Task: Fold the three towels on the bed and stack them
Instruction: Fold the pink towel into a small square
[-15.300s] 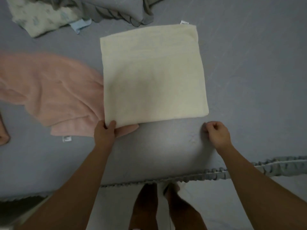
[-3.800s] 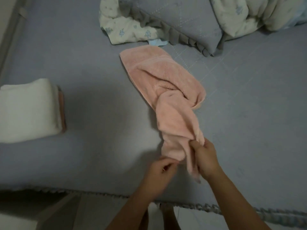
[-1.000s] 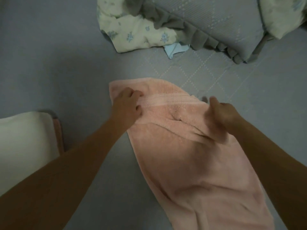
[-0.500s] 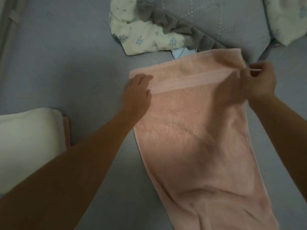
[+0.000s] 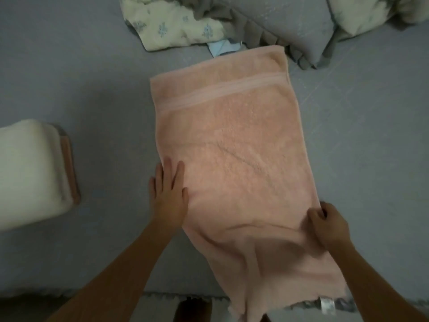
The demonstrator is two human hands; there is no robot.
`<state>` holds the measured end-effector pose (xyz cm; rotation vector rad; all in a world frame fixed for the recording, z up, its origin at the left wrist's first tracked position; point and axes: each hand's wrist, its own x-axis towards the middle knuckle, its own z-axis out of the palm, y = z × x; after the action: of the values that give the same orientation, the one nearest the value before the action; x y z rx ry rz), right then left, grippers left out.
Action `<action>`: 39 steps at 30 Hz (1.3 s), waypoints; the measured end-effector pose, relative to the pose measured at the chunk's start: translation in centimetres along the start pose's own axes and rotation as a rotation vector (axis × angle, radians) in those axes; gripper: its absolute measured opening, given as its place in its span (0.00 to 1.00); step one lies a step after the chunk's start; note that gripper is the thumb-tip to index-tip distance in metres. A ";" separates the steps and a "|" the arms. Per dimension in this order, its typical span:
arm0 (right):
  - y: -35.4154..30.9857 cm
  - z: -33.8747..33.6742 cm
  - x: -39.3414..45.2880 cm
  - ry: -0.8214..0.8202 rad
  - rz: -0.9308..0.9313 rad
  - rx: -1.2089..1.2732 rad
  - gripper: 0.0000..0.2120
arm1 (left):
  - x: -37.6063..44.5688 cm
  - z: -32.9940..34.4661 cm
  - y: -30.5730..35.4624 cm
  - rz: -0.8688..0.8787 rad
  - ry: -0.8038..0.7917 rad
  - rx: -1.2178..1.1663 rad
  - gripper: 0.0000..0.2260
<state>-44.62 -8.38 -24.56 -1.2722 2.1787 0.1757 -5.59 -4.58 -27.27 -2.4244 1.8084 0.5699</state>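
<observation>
A pink towel lies spread lengthwise on the grey bed, its near end hanging over the bed's front edge. My left hand rests flat, fingers spread, on the towel's left edge. My right hand pinches the towel's right edge near the front. At the left, a folded cream towel sits on top of a folded pink towel, of which only a thin edge shows.
A floral quilt and a grey ruffled pillow lie bunched at the back, touching the towel's far end. The bed's ruffled front edge runs along the bottom. Bare grey sheet lies to the right.
Both hands have drawn back from the towel's far end to its near half. The far end now lies flat and spread out.
</observation>
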 end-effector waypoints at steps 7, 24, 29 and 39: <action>5.8 -1.3 -2.7 -0.344 -0.058 0.025 0.17 | -12.6 2.9 6.5 -0.203 -0.031 -0.336 0.39; 17.3 -1.4 -6.3 -0.639 -0.001 0.104 0.17 | -31.6 8.6 11.9 -0.972 -0.109 -1.075 0.07; 18.0 -2.3 -5.7 -0.655 -0.018 0.058 0.08 | -33.1 9.0 9.1 -1.006 -0.259 -1.252 0.03; 16.4 -5.7 -7.1 -0.622 0.087 0.475 0.08 | -32.9 5.1 6.8 -1.165 -0.386 -1.185 0.16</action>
<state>-58.12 3.37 -18.96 -0.7268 1.6059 0.0667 -21.24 24.71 -20.04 -2.9023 -0.4364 1.9707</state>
